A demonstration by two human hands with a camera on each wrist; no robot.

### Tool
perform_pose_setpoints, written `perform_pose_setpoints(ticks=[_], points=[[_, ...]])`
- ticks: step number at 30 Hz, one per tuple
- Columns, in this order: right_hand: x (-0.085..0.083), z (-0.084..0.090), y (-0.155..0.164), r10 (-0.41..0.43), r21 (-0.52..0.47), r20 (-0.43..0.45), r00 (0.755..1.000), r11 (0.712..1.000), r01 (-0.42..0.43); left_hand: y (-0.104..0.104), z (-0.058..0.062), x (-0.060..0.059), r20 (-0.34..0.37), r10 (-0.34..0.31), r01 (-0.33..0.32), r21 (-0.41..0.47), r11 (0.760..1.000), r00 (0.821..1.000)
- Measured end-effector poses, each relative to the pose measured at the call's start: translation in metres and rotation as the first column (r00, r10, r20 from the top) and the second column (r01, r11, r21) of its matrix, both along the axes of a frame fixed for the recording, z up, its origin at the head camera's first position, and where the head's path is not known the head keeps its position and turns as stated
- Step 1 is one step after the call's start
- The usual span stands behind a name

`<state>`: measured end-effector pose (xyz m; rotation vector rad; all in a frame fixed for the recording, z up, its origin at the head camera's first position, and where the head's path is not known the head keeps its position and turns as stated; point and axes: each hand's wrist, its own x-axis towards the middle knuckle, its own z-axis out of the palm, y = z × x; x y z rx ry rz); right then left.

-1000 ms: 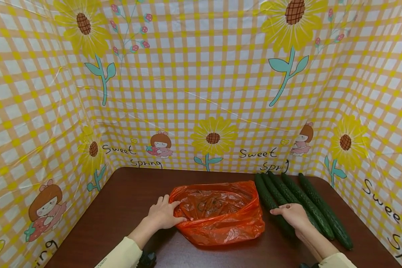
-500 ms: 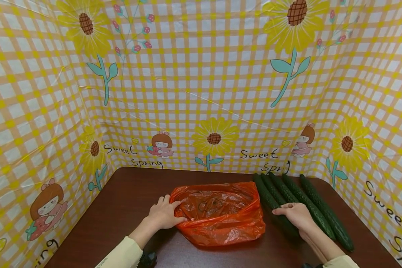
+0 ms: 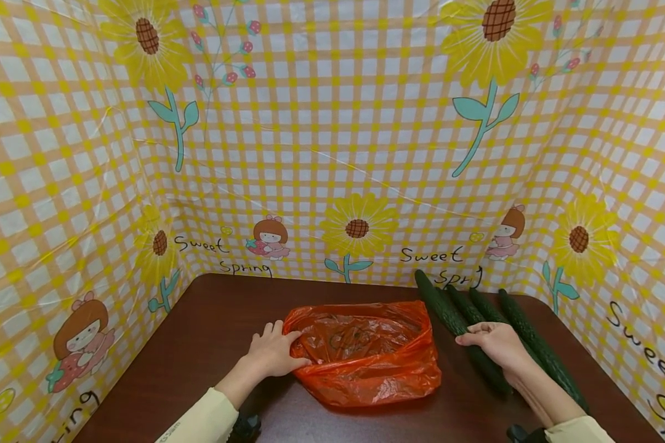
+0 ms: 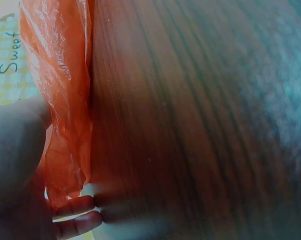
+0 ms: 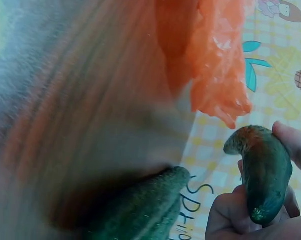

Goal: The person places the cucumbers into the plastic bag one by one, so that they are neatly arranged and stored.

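An orange plastic bag [image 3: 371,381] lies with its mouth open at the middle of the table. My left hand [image 3: 271,351] holds the bag's left rim, thumb and index finger over the edge; two fingertips show below the bag's corner in the left wrist view. My right hand [image 3: 490,344] grips a long dark green cucumber [image 3: 440,307] around its middle, just right of the bag. Its far end is raised above the other cucumbers. Seen end-on in the right wrist view, the held cucumber [image 5: 265,175] sits between thumb and fingers.
Several more cucumbers [image 3: 554,369] lie side by side on the right of the brown table [image 3: 227,307], partly hidden by my right hand and forearm. A checked, sunflower-printed sheet [image 3: 288,154] rises at the back and on both sides.
My right hand has raised the leftmost cucumber from beside the others and shifted slightly away from the near edge. My left hand and the bag stay in place.
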<state>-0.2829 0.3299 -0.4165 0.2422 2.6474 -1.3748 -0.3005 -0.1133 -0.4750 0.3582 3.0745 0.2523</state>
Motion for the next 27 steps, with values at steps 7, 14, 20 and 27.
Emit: perform_pose_setpoints(ticks=[7, 14, 20, 27], points=[[-0.002, 0.009, -0.004, 0.061, 0.026, -0.030, 0.998, 0.998, -0.060, -0.001, 0.001, 0.000, 0.025, 0.004, -0.005, 0.019, 1.000, 1.000], [-0.006, 0.017, -0.013, 0.117, 0.059, -0.065, 0.991, 0.992, -0.113, -0.001, 0.003, 0.001, 0.018, 0.003, -0.003, 0.011, 1.000, 1.000], [-0.012, 0.024, -0.019, 0.188, 0.078, -0.092, 0.978, 0.980, -0.182, -0.001, 0.001, 0.000, 0.021, 0.006, -0.006, -0.001, 1.000, 1.000], [-0.020, 0.031, -0.029, 0.278, 0.075, -0.109, 0.954, 0.960, -0.271, 0.000, 0.001, 0.000, 0.025, 0.008, -0.008, -0.007, 1.000, 1.000]])
